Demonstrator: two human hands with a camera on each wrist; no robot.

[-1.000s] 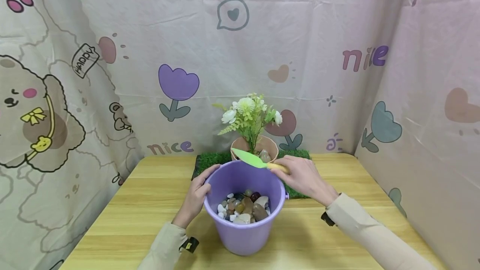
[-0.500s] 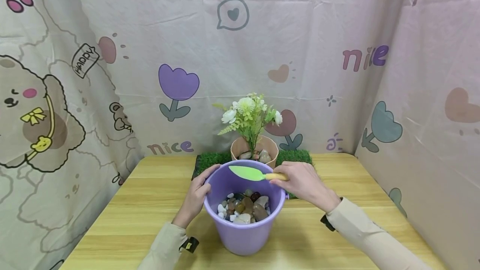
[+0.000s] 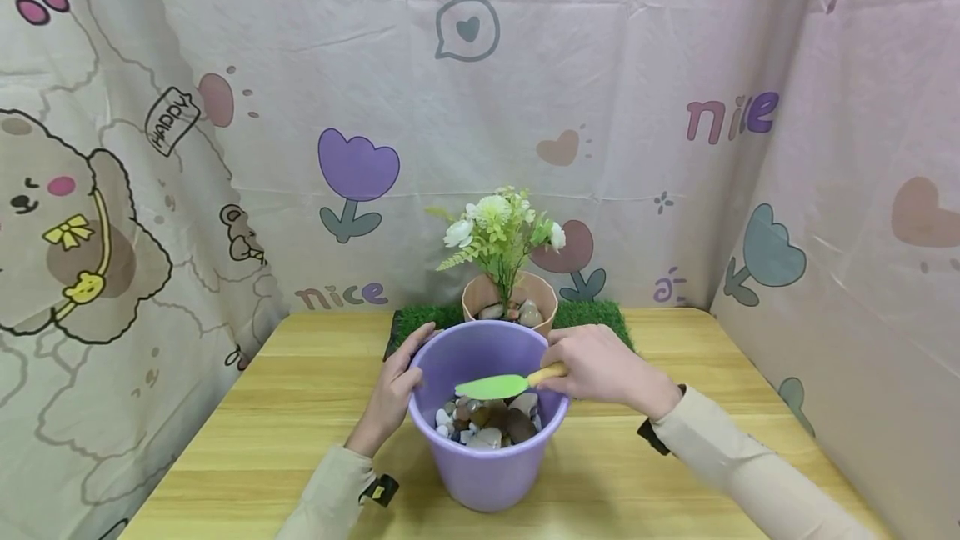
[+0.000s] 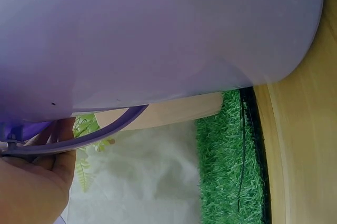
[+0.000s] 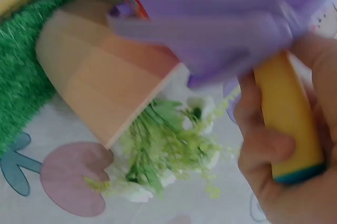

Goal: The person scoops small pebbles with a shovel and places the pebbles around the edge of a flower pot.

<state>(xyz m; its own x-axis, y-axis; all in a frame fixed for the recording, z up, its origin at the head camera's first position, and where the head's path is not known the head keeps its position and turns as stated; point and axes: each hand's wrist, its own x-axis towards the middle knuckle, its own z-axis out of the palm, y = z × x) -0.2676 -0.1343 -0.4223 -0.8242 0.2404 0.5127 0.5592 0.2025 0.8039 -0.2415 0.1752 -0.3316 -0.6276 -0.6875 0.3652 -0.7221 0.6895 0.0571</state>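
A purple bucket (image 3: 487,473) stands on the wooden table, with several stones (image 3: 486,437), white, brown and grey, lying in its bottom. My left hand (image 3: 392,394) grips the bucket's left rim, thumb on the near side. In the left wrist view the bucket's handle (image 4: 100,135) crosses in front of that hand. My right hand (image 3: 603,365) holds a small garden trowel (image 3: 491,387) by its yellow handle (image 5: 289,118). The trowel's green blade points left inside the bucket mouth, over the stones and overlapping some of them in the head view.
Behind the bucket, a peach flowerpot (image 3: 542,294) with white flowers (image 3: 492,215) and stones stands on a mat of artificial grass (image 3: 427,321). The wooden table (image 3: 300,407) extends to both sides. Printed cloth (image 3: 480,107) hangs at the back and sides.
My right hand has brought the trowel down from above the bucket's far rim into its mouth, near the stones. The left hand has stayed on the rim.
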